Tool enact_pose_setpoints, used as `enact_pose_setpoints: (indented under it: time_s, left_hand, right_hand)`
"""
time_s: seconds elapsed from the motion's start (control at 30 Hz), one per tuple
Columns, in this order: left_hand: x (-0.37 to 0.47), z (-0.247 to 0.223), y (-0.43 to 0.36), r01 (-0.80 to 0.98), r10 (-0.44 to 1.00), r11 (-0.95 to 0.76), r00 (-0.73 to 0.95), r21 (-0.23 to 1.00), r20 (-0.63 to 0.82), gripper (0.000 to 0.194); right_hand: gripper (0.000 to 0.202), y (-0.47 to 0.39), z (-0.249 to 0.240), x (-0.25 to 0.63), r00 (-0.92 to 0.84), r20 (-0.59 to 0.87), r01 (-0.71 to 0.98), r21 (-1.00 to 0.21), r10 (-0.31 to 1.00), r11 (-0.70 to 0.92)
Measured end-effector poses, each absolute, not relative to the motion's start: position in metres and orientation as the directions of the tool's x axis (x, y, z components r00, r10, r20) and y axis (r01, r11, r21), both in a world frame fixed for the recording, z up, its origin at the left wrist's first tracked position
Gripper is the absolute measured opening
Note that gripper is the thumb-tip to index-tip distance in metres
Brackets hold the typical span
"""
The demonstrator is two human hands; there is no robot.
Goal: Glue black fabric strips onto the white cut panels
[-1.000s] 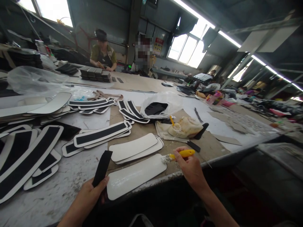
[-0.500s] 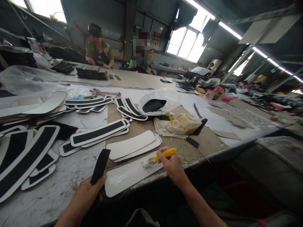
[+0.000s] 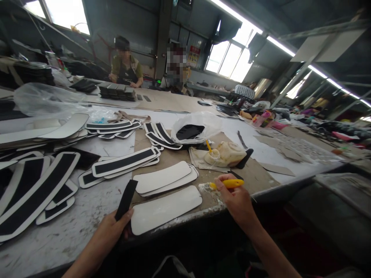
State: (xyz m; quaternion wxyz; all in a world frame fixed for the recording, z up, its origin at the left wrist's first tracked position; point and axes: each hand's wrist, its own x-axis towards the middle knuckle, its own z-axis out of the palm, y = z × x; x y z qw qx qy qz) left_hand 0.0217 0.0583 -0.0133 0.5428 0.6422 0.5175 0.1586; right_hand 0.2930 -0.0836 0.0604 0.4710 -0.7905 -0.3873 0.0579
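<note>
My right hand grips a yellow-handled brush, its whitish bristles just off the right end of a white curved panel. That panel lies at the table's front edge and has a wet-looking sheen. In my left hand is a black strip, standing up from the fingers, with my thumb by the panel's left end. Behind lie more white panels, stacked. Past them, a cut-open pale plastic jug rests on its side with a yellow stick in its mouth.
Several white panels with black strips lie to the left and behind. A clear plastic bag holding black pieces sits beyond. Across the table a co-worker sits behind stacked dark pieces. Brown board covers part of the tabletop.
My right hand has swept the brush rightward, from the white panel's surface to past its right end. My left hand still holds the black strip. The view has shifted slightly.
</note>
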Motion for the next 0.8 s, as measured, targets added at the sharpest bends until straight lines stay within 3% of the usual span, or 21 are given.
enact_pose_setpoints:
  time_s: [0.2,0.43,0.6,0.7,0.8]
  left_hand:
    - [0.007,0.007,0.071,0.301,0.879,0.214,0.357,0.930,-0.317,0.037]
    - [0.005,0.043,0.047,0.075,0.744,0.452,0.518,0.889,-0.422,0.037]
    - [0.015,0.053,0.022,0.023,0.654,0.554,0.606,0.832,-0.453,0.033]
    - [0.020,0.048,0.014,-0.002,0.663,0.551,0.608,0.835,-0.436,0.033]
    - [0.024,0.033,0.011,-0.035,0.673,0.538,0.619,0.842,-0.404,0.034]
  right_hand:
    - [0.034,-0.083,0.078,0.272,0.594,0.295,0.546,-0.831,0.748,-0.106]
    - [0.030,-0.043,0.062,0.204,0.320,0.046,0.291,-0.955,0.946,-0.052]
    - [0.022,-0.019,0.048,0.157,0.269,-0.044,0.066,-0.996,0.962,-0.064]
    - [0.027,-0.020,0.044,0.145,0.233,-0.151,-0.188,-0.976,0.961,-0.108]
    - [0.033,-0.027,0.041,0.150,0.306,-0.189,-0.259,-0.960,0.933,-0.110]
